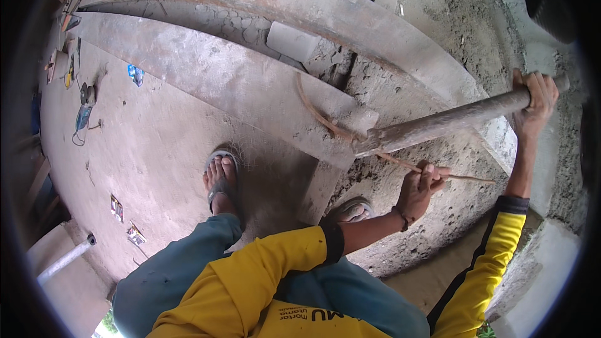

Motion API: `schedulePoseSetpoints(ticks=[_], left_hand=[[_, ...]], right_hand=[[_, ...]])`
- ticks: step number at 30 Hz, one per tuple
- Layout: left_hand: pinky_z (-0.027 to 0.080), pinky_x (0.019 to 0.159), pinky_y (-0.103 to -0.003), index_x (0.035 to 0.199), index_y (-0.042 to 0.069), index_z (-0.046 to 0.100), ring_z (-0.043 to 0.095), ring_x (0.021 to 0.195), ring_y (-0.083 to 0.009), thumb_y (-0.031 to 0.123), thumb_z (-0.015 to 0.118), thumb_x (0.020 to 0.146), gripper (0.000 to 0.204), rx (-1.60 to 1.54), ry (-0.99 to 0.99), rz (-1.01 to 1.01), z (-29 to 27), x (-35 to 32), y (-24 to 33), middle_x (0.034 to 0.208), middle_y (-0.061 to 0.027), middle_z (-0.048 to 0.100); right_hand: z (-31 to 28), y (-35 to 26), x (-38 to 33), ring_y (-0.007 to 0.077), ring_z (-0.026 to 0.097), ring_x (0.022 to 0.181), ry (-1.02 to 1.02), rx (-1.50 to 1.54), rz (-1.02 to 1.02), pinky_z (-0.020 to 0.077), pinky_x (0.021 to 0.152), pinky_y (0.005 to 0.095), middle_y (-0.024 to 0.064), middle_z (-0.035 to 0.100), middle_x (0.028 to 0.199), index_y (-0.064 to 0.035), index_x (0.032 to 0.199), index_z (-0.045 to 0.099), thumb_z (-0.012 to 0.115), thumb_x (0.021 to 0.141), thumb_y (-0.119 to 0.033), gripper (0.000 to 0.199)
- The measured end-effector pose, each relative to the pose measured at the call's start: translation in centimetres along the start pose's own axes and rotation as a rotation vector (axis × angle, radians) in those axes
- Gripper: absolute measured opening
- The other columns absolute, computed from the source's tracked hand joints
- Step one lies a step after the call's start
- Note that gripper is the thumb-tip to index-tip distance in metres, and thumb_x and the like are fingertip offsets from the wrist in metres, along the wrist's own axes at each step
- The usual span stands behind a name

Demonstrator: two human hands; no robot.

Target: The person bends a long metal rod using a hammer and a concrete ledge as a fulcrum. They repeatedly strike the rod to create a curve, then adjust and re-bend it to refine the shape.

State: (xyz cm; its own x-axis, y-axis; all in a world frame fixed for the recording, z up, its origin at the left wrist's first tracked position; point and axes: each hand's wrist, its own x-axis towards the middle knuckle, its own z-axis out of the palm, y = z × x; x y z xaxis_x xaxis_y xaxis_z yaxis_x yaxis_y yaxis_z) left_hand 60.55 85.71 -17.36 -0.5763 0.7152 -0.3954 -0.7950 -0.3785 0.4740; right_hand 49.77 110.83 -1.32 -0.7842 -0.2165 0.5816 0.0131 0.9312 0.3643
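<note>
While a sandalled foot (220,181) stands on the concrete floor (144,144) at about seven o'clock, the left hand (421,189), near five o'clock from centre, pinches a thin brown root (325,122) that runs up across the broken concrete slab (250,81). At three o'clock, the right hand (533,101) has its grip wrapped tight around the upper end of a long rusty iron bar (438,124), whose tip rests at the slab's edge, beside loose grey dirt (400,238).

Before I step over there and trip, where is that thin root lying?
In the head view the thin root runs from the concrete slab across the soil, under the wooden handle, into the left hand.
</note>
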Motion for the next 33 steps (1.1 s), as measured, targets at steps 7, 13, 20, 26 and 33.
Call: schedulePoseSetpoints(ticks=[7, 13, 20, 26, 33], left_hand=[[0.058, 0.102, -0.038, 0.098, 0.001, 0.05, 0.066, 0.112, -0.025, 0.039, 0.03, 0.114, 0.045, 0.1, -0.128, -0.058, 2.6, -6.8, 2.1, 0.117, -0.0213, 0.07], [0.06, 0.085, -0.034, 0.098, 0.001, 0.049, 0.071, 0.091, -0.0208, 0.026, 0.032, 0.115, 0.035, 0.194, -0.346, -0.119, 6.6, -12.6, 6.3, 0.096, -0.0133, 0.072], [0.056, 0.047, -0.028, 0.086, 0.013, 0.045, 0.059, 0.062, -0.0118, 0.049, 0.029, 0.113, 0.048, 0.779, -0.439, 0.204, 8.7, -3.7, 23.6, 0.071, 0.0014, 0.046], [0.026, 0.038, -0.018, 0.112, 0.01, 0.058, 0.032, 0.045, -0.0008, 0.054, 0.046, 0.108, 0.046, 1.363, -0.164, 0.401, 11.3, -6.4, 43.2, 0.064, 0.0116, 0.036], [0.03, 0.043, -0.024, 0.088, 0.009, 0.054, 0.033, 0.049, -0.0059, 0.041, 0.04, 0.113, 0.044, 1.72, -0.149, 0.245, 2.6, -12.8, 50.5, 0.063, 0.0076, 0.037]], right_hand=[[-7.6, 5.5, -5.7, 0.0178, 0.057, 0.063, 0.068, -0.184, 0.5, 0.0452, 0.067, 0.034, 0.0012, 0.06, 0.068, -0.0089, 0.082, 0.071, 0.082, 0.087, -0.031, 0.025], [-12.3, 6.1, -6.5, 0.0121, 0.052, 0.064, -0.066, -0.154, 1.049, 0.0418, 0.065, 0.0314, 0.0006, 0.056, 0.066, -0.0068, 0.084, 0.075, 0.074, 0.091, -0.053, 0.047], [-16.4, 12.1, -9.1, 0.0111, 0.048, 0.068, -0.088, -0.165, 1.189, 0.0413, 0.07, 0.0325, 0.0001, 0.055, 0.069, -0.0073, 0.094, 0.077, 0.076, 0.088, -0.059, 0.053], [-17.2, 9.3, -11.7, 0.0107, 0.048, 0.072, 0.055, -0.044, 1.279, 0.0405, 0.073, 0.0282, -0.0036, 0.052, 0.073, -0.0058, 0.091, 0.073, 0.076, 0.089, -0.058, 0.052], [-13.6, 0.8, -14.3, 0.0078, 0.043, 0.072, 0.135, 0.306, 1.477, 0.0351, 0.065, 0.0278, -0.0043, 0.049, 0.073, -0.0062, 0.084, 0.067, 0.078, 0.093, -0.042, 0.039]])
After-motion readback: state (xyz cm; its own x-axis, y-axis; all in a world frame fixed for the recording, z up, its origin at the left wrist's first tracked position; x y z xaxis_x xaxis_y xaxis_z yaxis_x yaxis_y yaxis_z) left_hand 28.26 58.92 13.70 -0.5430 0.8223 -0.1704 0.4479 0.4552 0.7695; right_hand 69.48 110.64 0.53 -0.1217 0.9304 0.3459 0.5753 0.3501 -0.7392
